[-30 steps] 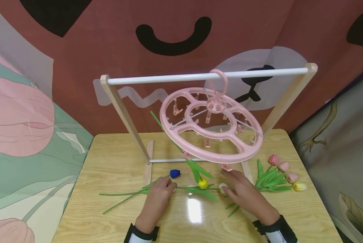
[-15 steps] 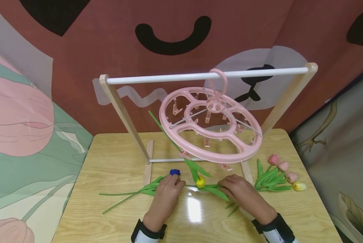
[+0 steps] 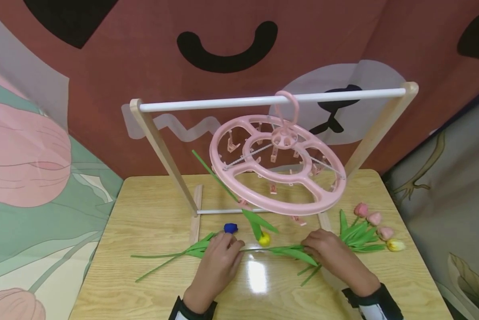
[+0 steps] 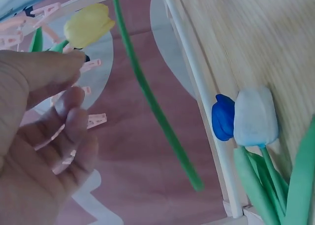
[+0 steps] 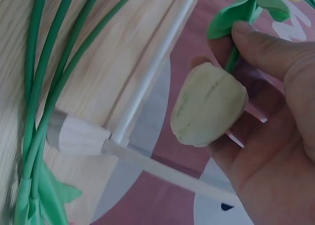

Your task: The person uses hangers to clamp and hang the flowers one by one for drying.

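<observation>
My right hand (image 3: 335, 255) pinches the green stem of a white tulip (image 5: 209, 104) just below its bloom. Leaves and stem of that tulip stretch left above the table. Beside the free end of the stem (image 4: 147, 94) is my left hand (image 4: 44, 121), its fingers loosely bent and a gap between thumb and fingertips. A yellow tulip (image 3: 264, 239) hangs head down from a clip on the pink round hanger (image 3: 281, 204). Near the left hand lie a blue tulip (image 3: 230, 228) and another white tulip (image 4: 256, 116), the latter hidden in the head view.
A wooden stand with a white rod (image 3: 223, 104) carries the hanger, with several pink clips (image 3: 273, 189) dangling. Several pink tulips (image 3: 374, 218) and a pale yellow tulip (image 3: 395, 245) lie on the table (image 3: 143, 213) at right. A printed curtain (image 3: 143, 53) stands behind.
My left hand has shifted slightly right. My right hand closed on the white tulip near its bloom, then moved right, drawing the stem past the left fingertips.
</observation>
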